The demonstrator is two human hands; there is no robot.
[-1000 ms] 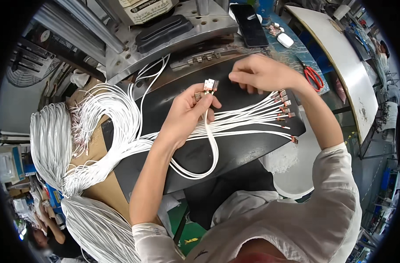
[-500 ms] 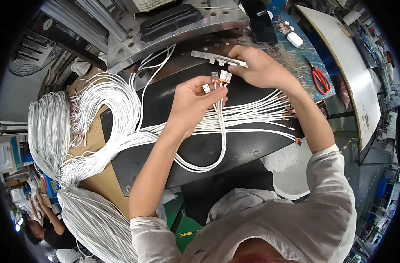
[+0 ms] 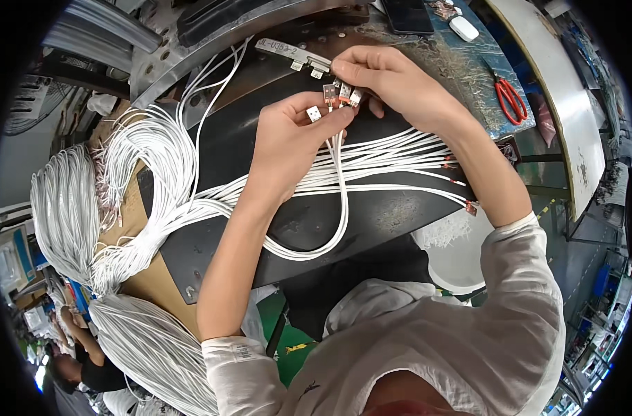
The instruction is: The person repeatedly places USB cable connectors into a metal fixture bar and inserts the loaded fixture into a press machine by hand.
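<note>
My left hand pinches a few white cables just below their small metal connector ends. My right hand holds the neighbouring connector ends between thumb and fingers, right beside a flat metal fixture bar at the back of the black work mat. The held cables loop down over the mat and back up. More white cables with copper-coloured tips lie spread across the mat to the right.
A large bundle of white cables hangs at the left, another mass at lower left. Red-handled scissors, a white mouse and a dark phone lie on the bench at upper right. A white bowl sits below the mat.
Both hands have moved up and away from me, carrying the connector ends toward the metal fixture bar. The cable loop has lengthened below them.
</note>
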